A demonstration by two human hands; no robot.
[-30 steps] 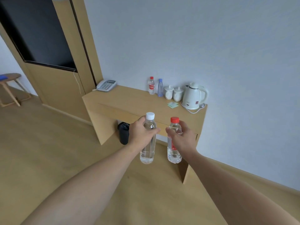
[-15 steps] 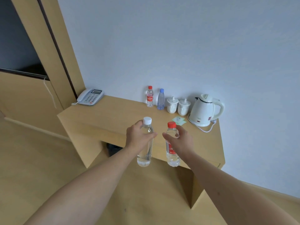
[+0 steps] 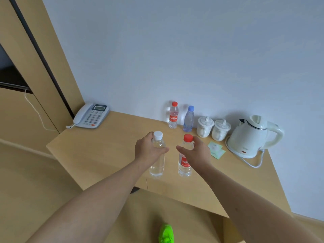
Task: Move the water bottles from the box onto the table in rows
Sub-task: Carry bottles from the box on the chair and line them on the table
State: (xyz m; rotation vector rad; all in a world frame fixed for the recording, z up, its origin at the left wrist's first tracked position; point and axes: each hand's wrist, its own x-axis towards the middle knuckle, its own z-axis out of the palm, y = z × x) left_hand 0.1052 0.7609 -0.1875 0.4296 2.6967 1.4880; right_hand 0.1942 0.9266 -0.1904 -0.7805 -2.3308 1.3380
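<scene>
My left hand [image 3: 147, 149] grips a clear white-capped water bottle [image 3: 157, 165] upright over the wooden table [image 3: 108, 151]. My right hand [image 3: 197, 153] grips a red-capped bottle with a red label [image 3: 185, 163], also upright, just right of the first. Both bottles hang above the table's middle, near its front half. Against the wall at the back stand a red-capped bottle [image 3: 173, 115] and a blue-capped bottle [image 3: 188, 118], side by side. The box is out of view.
A telephone [image 3: 91, 115] sits at the table's back left corner. Two white lidded cups [image 3: 213, 128], a white kettle [image 3: 252, 135] with its cord, and a green paper packet [image 3: 216, 149] occupy the back right. A green shoe [image 3: 166, 233] shows on the floor below.
I have come closer to the table. Both held bottles moved forward from in front of its edge to above its top.
</scene>
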